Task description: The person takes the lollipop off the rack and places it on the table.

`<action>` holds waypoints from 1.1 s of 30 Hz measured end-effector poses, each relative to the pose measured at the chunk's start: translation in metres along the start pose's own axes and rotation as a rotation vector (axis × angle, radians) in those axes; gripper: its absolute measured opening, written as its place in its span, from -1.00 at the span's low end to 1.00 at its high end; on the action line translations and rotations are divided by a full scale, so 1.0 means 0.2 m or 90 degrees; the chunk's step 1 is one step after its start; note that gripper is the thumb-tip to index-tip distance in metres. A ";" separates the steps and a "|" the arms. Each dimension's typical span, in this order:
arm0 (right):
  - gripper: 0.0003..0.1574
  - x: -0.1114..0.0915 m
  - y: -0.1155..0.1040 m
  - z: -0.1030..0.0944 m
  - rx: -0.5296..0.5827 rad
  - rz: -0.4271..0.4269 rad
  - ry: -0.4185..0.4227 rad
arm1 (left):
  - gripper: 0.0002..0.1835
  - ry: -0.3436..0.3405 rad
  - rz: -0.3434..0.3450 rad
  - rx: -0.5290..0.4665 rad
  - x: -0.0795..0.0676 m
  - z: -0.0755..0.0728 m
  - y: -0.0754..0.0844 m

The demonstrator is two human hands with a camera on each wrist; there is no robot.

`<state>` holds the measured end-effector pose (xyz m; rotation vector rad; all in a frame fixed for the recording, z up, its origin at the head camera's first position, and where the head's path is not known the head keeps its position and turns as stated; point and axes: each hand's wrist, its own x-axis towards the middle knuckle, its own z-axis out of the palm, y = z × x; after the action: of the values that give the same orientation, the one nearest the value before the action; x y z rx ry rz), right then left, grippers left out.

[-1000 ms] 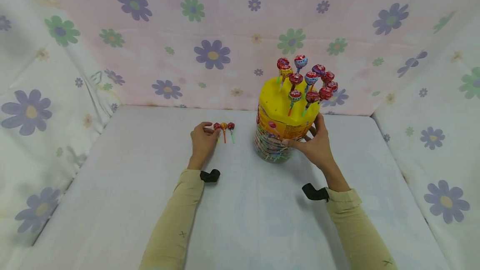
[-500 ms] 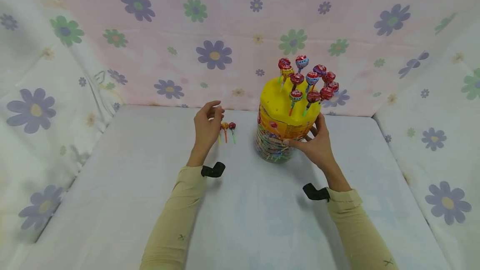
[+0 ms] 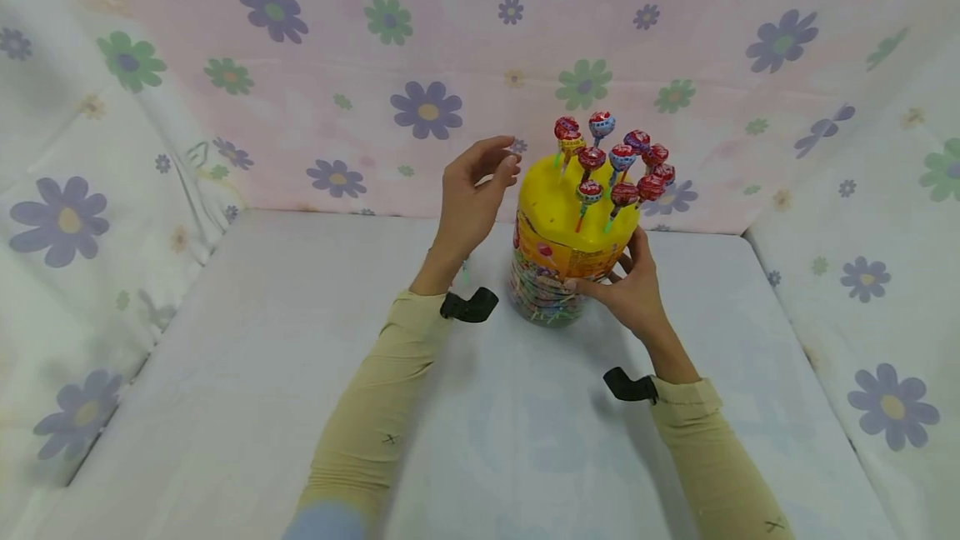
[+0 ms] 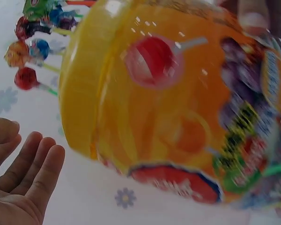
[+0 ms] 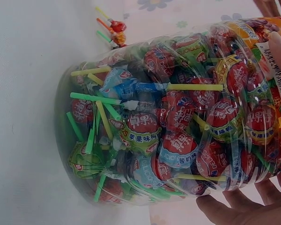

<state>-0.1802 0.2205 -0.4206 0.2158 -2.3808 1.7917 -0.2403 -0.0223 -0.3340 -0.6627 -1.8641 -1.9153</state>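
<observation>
A clear plastic jar (image 3: 536, 282) with a yellow lid (image 3: 551, 207) stands upright on the table, full of wrapped lollipops (image 5: 178, 145). Several lollipops (image 3: 592, 158) stick up out of the lid. My right hand (image 3: 633, 290) grips the jar's right side, thumb in front and fingers behind. Just left of the lid, raised, is my left hand (image 3: 472, 194), its fingers loosely bent with no object showing between them. In the left wrist view its fingers (image 4: 44, 176) reach toward the lid's rim. Three loose lollipops (image 5: 116, 30) lie on the table, mostly hidden by my left wrist in the head view.
The white table (image 3: 247, 373) ends at a flowered cloth backdrop (image 3: 330, 90) behind the jar, with cloth sides left and right. Black wrist mounts (image 3: 471, 305) stick out from both wrists.
My left hand has risen from the loose lollipops and moved right, up beside the yellow lid. My right hand and the jar stay put.
</observation>
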 end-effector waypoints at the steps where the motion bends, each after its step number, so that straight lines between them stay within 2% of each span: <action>1: 0.21 0.00 0.00 0.00 0.000 0.001 0.000 | -0.69 -0.010 0.001 -0.002 0.02 0.02 0.02; 6: 0.23 0.01 0.00 0.00 -0.006 0.008 0.002 | -0.65 -0.062 0.018 0.007 0.07 0.11 0.07; 10: 0.23 0.01 -0.01 0.00 -0.011 0.009 0.003 | -0.63 -0.072 0.038 -0.012 0.09 0.16 0.06; 19: 0.23 0.00 0.00 0.00 -0.014 0.017 0.007 | -0.63 -0.028 0.053 -0.023 0.11 0.21 0.03; 27: 0.25 0.01 0.01 -0.01 -0.018 0.016 0.008 | -0.67 0.034 0.090 -0.009 0.07 0.23 0.13; 33: 0.24 0.00 0.01 -0.01 -0.013 0.013 0.007 | -0.67 0.037 0.132 -0.015 0.12 0.24 0.05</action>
<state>-0.1812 0.2222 -0.4210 0.1798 -2.4010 1.7721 -0.2508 0.0255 -0.3124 -0.7668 -1.6698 -1.8065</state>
